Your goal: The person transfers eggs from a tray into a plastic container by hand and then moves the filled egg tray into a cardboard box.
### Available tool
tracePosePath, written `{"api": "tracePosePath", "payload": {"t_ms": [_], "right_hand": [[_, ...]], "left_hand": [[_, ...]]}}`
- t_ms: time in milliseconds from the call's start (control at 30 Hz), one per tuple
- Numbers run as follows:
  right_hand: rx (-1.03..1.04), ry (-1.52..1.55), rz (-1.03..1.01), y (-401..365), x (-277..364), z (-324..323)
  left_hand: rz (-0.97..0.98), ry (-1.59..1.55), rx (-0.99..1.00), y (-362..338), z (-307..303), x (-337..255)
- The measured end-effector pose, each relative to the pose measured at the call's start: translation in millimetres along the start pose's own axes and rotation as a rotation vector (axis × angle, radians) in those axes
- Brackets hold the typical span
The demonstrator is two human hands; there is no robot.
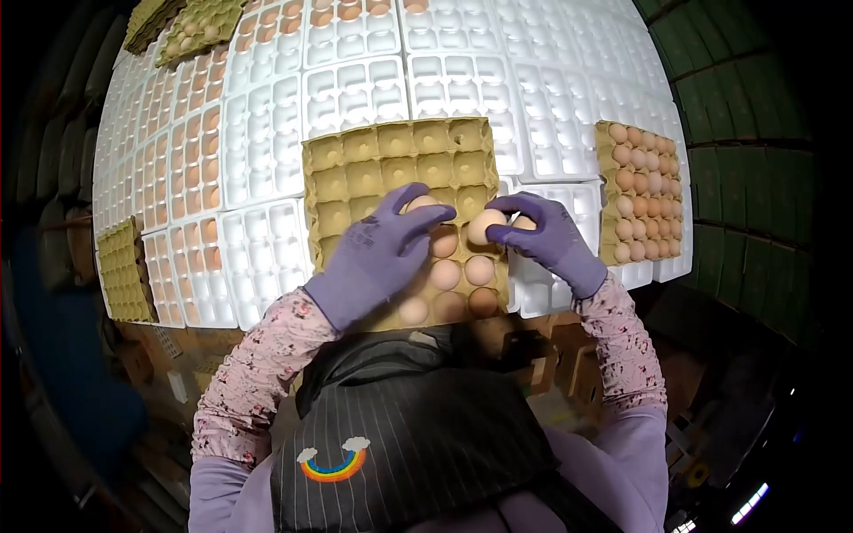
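Fingers (404, 194) of left hand (378, 253) and right hand (549, 238) clasp eggs (484, 226) near right edge of cardboard tray (391, 155).

Brown pulp egg tray (400, 164): lies flat at the near edge of the bed of white foam trays (267, 142). Far cups are empty; near right cups hold tan eggs (446, 275). Pale egg (484, 226) is pinched by right hand (551, 238) over the tray's right edge. Second egg (420, 203) sits in left hand (378, 258) at mid-tray.
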State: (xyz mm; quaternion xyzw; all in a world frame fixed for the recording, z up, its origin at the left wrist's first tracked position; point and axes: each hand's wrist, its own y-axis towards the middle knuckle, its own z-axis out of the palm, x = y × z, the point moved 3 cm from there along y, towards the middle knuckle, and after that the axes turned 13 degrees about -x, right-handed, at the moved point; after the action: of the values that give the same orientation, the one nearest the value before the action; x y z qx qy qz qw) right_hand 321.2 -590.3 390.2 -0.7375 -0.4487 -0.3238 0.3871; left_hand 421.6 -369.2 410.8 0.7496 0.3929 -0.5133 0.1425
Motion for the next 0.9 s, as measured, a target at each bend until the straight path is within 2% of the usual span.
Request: {"api": "tracePosePath", "payload": {"t_ms": [33,67,100,167,200,233,300,333,367,400,433,500,567,600,633,667,700,800,833,867,900], "right_hand": [[0.105,0.513,0.345,-7.2,2.2,-10.3],[0.079,0.649,0.294,-17.0,12.6,-14.7],[0.053,0.785,0.24,-24.9,18.8,-17.2],[0.059,0.125,-0.367,-26.5,2.3,-7.6],[0.045,-0.117,-0.222,-36.0,12.5,2.4],[0.009,-0.577,-0.409,-42.2,14.0,16.2],[-0.046,-0.86,-0.485,-48.2,3.9,38.5],[-0.073,-0.837,-0.534,-48.6,2.4,36.8],[-0.035,-0.771,-0.453,-49.5,4.8,31.5],[-0.133,-0.621,-0.443,-53.3,3.9,25.7],[-0.222,-0.468,-0.428,-56.3,3.4,22.5],[-0.178,0.272,0.037,-54.6,7.5,30.6],[-0.064,0.777,0.386,-52.3,28.3,60.0],[0.008,0.901,0.505,-48.0,42.3,81.7],[0.053,1.123,0.623,-45.4,55.7,109.0],[0.23,1.057,0.491,-41.0,66.2,126.3],[0.303,0.91,0.427,-37.9,83.2,142.5],[0.232,0.833,0.45,-37.7,130.8,202.5],[0.258,0.826,0.45,-39.2,140.8,221.3],[0.237,0.65,0.323,-38.9,149.1,238.0],[0.261,0.683,0.411,-37.2,148.2,263.5]], "left_hand": [[0.386,0.512,-0.08,0.7,10.1,-7.6],[0.425,0.747,-0.071,-0.3,24.7,-7.1],[0.423,0.748,-0.076,0.6,36.0,-3.5],[0.454,1.205,-0.02,1.0,53.2,5.8],[0.374,1.138,0.057,4.2,49.2,0.6],[0.368,1.144,0.052,4.3,41.2,-0.8],[0.351,0.557,-0.056,0.3,10.4,0.7],[0.096,0.077,0.01,0.4,-1.2,14.9],[0.086,0.096,-0.014,-7.4,-12.3,20.9],[-0.272,-0.493,0.116,-21.4,-19.7,30.0],[-0.391,-0.697,0.142,-33.0,-28.7,34.1],[-0.267,-0.791,0.131,-50.1,-43.2,46.8],[-0.045,-0.783,0.082,-66.4,-55.5,63.1],[-0.038,-0.787,0.078,-74.6,-62.8,73.1],[-0.209,-0.896,0.08,-82.2,-68.7,86.8],[-0.287,-0.959,0.092,-91.9,-75.5,96.6],[-0.367,-1.021,0.1,-101.7,-82.4,106.6],[-0.472,-0.999,-0.02,-152.5,-127.0,144.1],[-0.562,-1.293,-0.05,-175.4,-139.0,152.2],[-0.539,-1.101,-0.077,-194.7,-152.2,172.5],[-0.522,-0.907,-0.105,-214.6,-161.8,201.0]]}}
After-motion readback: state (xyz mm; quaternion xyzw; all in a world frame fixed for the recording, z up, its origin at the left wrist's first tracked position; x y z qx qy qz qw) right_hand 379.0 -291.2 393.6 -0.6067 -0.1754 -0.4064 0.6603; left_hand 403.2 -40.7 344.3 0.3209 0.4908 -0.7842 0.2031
